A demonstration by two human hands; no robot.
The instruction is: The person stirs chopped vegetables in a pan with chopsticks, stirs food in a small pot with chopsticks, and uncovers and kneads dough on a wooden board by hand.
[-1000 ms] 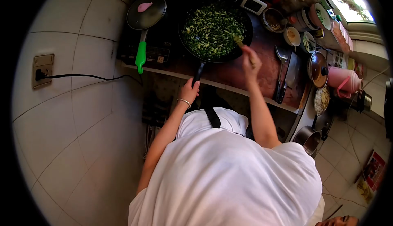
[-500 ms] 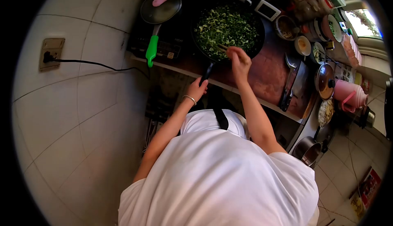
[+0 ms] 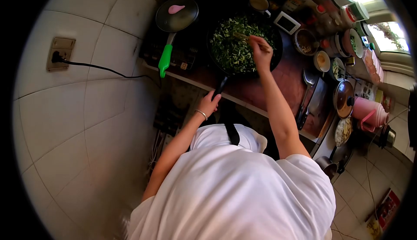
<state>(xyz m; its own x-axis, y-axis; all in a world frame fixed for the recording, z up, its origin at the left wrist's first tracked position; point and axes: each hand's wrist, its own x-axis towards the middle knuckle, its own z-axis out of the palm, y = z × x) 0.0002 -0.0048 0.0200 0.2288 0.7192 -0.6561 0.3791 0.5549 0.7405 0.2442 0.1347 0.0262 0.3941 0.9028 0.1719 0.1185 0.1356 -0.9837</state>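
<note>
A reddish-brown tabletop (image 3: 286, 81) runs beneath the cookware in a tiled kitchen, where a person in a white shirt works at a wide dark pan (image 3: 278, 44) on the side away from the body, its handle pointing toward the shirt. Chopped greens (image 3: 236, 57), mixed with paler bits, cover much of the pan's inside. The left hand (image 3: 210, 104), a bangle at its wrist, keeps its grip closed around the black pan handle (image 3: 220, 86). The right hand (image 3: 262, 53), above the pan, grips chopsticks (image 3: 241, 36), their tips at the greens. To the left of the pan sits a smaller lidded pan (image 3: 177, 18) with a green handle (image 3: 165, 58), a pink spoon-shaped piece (image 3: 176, 9) on its lid. To the right, a cleaver (image 3: 316, 99) lies beside a ladle (image 3: 308, 78); nearer the pan are a white-framed device (image 3: 286, 23) and a small bowl (image 3: 322, 61).
</note>
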